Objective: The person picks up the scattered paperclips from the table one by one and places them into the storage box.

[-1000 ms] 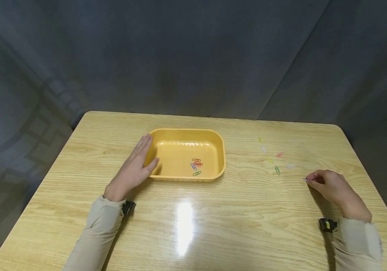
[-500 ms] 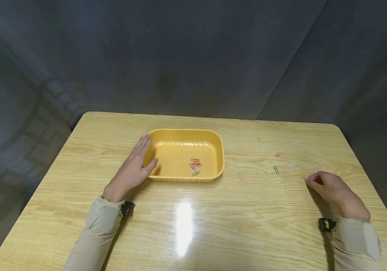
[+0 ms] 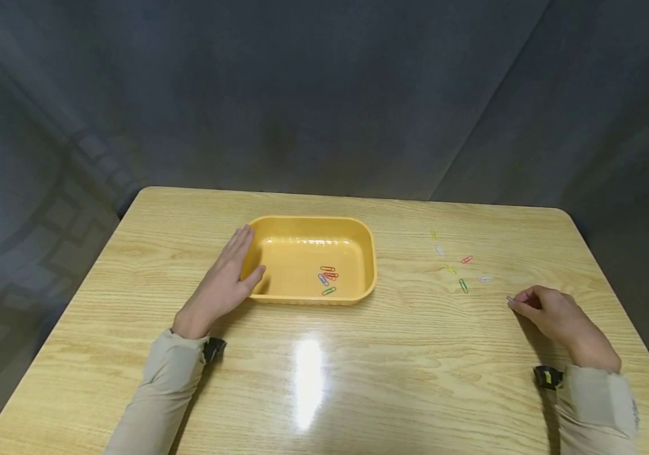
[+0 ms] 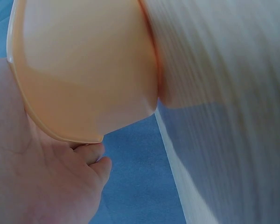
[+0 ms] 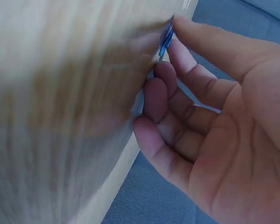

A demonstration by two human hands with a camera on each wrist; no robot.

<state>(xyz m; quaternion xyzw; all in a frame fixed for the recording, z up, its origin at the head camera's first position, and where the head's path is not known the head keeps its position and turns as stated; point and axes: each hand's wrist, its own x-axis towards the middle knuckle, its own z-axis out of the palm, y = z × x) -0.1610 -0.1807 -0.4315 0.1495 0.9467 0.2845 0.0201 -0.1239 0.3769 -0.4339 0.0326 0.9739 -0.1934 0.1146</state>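
Note:
My left hand (image 3: 218, 287) rests at the left end of a yellow plastic tray (image 3: 366, 291), fingers straight along its rim and thumb reaching over the near corner. In the left wrist view the palm (image 4: 42, 186) lies against the tray's wall (image 4: 93, 60). Far to the right, my right hand (image 3: 557, 316) is down at the tabletop, pinching a small blue paper clip (image 5: 166, 38) between thumb and index finger. Its other fingers curl in below the clip. Inside the tray lie several paper clips, among them red ones (image 3: 330, 275), a blue one (image 3: 323, 279) and a green one (image 3: 329, 291).
Between tray and right hand, loose paper clips are scattered on the wooden table (image 3: 404, 354): a green one (image 3: 463, 286), a pink one (image 3: 467, 259), white ones (image 3: 485, 279) and yellow ones (image 3: 450, 269). A dark curtain (image 3: 313, 95) hangs behind the table.
My right thumb and fingertips have shifted slightly left over the blue paper clip. The left hand and the tray stay where they were.

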